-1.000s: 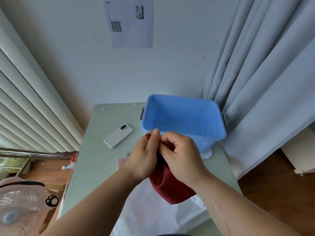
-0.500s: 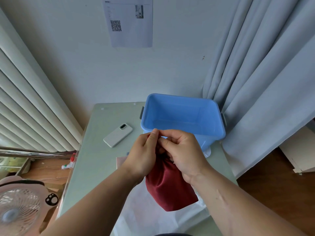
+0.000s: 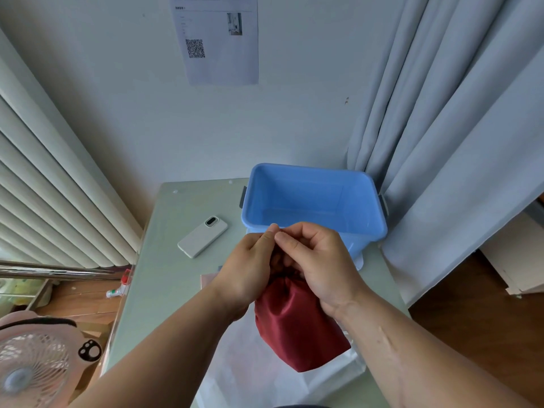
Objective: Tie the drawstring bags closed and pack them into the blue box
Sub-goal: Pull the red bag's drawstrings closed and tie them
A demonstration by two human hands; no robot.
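The dark red drawstring bag [image 3: 297, 322] is hanging full and rounded, its neck gathered. The left hand [image 3: 250, 269] and right hand [image 3: 321, 260] are pinching its neck before the blue box [image 3: 313, 198].

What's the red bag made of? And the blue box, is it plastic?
The red bag looks like thin woven cloth, maybe nylon or satin: it has a soft sheen and bunches into small gathers at the neck. The blue box does look like hard moulded plastic: smooth, slightly glossy walls with a rolled rim.

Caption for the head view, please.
Left hand and right hand grip the gathered neck of a red drawstring bag before the blue box.
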